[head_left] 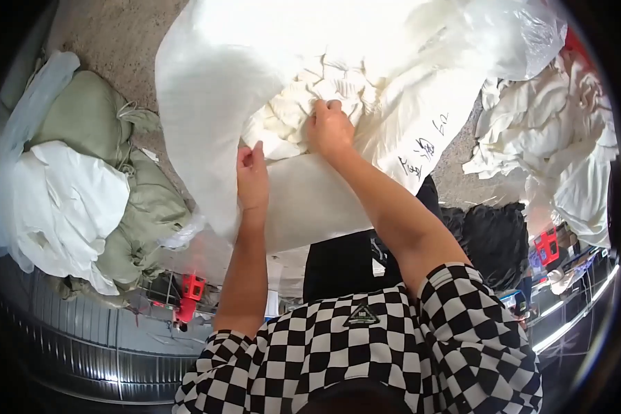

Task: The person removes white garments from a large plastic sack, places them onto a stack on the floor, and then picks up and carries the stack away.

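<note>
Looking over rough, grey-brown floor [100, 34] now, seeing bulging green sacks [86, 114] lying left, big white bag [207, 103] sitting centre, and spotting whitish fabric [531, 117] piling right, black heap [493, 238] resting just beside.

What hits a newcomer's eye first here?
The big, bright white plastic sack at top centre, with cream ribbed fabric in its mouth, the bare right hand at the fabric. Then the black-and-white checkered shirt at bottom, and bulging grey-green sacks at left.
</note>
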The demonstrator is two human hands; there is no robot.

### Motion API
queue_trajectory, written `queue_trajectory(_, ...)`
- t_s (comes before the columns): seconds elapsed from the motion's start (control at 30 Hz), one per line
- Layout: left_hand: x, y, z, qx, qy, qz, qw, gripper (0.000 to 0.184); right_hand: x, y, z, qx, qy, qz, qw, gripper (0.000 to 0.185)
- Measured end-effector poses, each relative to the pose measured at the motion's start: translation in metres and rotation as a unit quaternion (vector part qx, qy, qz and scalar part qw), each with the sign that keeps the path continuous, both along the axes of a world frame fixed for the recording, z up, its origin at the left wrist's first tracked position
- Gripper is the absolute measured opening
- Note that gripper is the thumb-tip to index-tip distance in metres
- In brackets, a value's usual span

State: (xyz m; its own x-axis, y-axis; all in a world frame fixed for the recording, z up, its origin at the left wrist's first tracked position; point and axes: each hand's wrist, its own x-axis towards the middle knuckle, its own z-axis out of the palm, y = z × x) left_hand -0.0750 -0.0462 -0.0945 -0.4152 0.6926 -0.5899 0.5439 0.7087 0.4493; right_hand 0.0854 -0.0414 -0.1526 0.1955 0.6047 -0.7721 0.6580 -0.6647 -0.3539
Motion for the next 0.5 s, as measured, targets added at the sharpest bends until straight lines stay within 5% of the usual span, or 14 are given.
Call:
queue_trajectory(0.07, 0.008, 0.004, -0.002, -0.048, -0.035, -0.027, 0.998, 0.022, 0.004, 0.004, 0.013, -0.026, 0.088, -0.003, 0.996, 0.021)
queue_trajectory(0.2, 0.036, 0.021, 0.006, -0.126, -0.319, 0.312, 0.886, 0.018, -0.007, -0.013, 0.06, 0.058, 0.275, 0.047, 0.959, 0.018)
queue_trajectory(0.3, 0.01, 0.011, -0.001, -0.244, -0.313, 0.242, 0.885, 0.028, 0.009, -0.013, 0.061, 0.047, 0.362, 0.077, 0.928, 0.027)
queue_trajectory(0.37, 0.009, 0.013, 0.004, -0.249, -0.308, 0.245, 0.885, 0.03, 0.032, 0.007, 0.044, 0.237, 0.188, 0.06, 0.951, 0.031)
queue_trajectory(0.43, 0.006, 0.012, 0.007, -0.252, -0.321, 0.256, 0.876, 0.032, 0.051, 0.021, 0.009, 0.251, -0.099, 0.142, 0.952, 0.034)
queue_trajectory(0.5, 0.005, 0.013, 0.007, -0.247, -0.355, 0.272, 0.859, 0.033, 0.055, 0.016, 0.007, 0.155, -0.099, 0.231, 0.955, 0.031)
